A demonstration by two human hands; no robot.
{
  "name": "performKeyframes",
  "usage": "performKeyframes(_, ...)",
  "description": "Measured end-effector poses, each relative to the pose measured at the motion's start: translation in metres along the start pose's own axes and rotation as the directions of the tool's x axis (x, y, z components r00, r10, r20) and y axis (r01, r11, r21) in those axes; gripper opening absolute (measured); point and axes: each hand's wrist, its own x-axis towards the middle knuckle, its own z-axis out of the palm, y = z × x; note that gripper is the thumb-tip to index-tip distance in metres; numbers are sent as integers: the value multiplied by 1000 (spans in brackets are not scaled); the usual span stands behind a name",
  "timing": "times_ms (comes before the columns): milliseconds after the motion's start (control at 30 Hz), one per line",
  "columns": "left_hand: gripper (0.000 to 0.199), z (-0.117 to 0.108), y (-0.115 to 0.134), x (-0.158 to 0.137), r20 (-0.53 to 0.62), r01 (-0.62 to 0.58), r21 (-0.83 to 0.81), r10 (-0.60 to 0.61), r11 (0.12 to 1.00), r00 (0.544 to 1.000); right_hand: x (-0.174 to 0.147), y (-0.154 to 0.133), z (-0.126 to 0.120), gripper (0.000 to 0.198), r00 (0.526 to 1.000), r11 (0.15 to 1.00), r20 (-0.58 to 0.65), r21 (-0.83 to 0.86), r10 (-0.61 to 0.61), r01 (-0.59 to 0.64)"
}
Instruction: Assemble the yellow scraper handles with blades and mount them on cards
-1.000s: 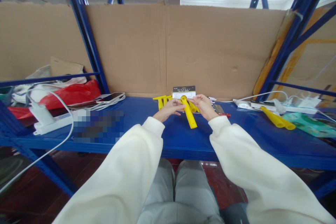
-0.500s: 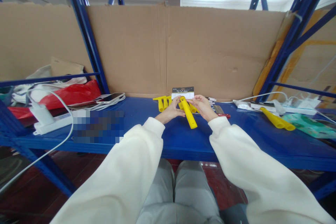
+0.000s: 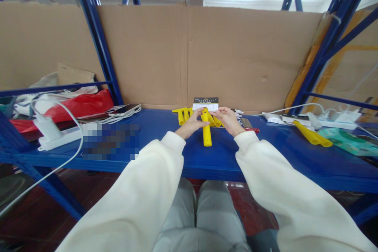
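Observation:
A yellow plastic handle (image 3: 207, 133) hangs nearly upright over the blue shelf, its wider lower end towards me. My left hand (image 3: 192, 124) grips it near the top, thumb and fingers closed around it. Close to the handle's upper end, my right hand (image 3: 228, 120) has its fingertips pressed together; whatever they pinch is too small to make out. Several more yellow handles (image 3: 181, 117) lie behind my hands. A black and white printed card (image 3: 206, 102) rests at the back, partly covered by my fingers.
A red-handled tool (image 3: 252, 129) lies right of my hand. Two yellow pieces (image 3: 313, 134) and a green packet (image 3: 348, 141) sit farther right. At left are a phone (image 3: 125, 110), a red bag (image 3: 82, 106) and a white power strip (image 3: 63, 138). Cardboard (image 3: 236, 55) closes the back.
The yellow handle's lower end has swung left, from a slant to nearly straight towards me. Both hands stay in almost the same place.

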Motion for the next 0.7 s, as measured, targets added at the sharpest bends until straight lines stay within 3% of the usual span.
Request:
performKeyframes(267,96,2,5,-3,4,57,8,-57,998,998,4,5,-4,21,996,998,-76,-46,-42,38)
performKeyframes(500,106,4,11,-8,71,81,35,-83,996,994,13,14,-11,30,983,989,-157,-132,-90,70)
performKeyframes(700,109,4,15,-11,81,94,49,-98,994,992,16,16,-13,26,984,979,-150,-193,-98,68)
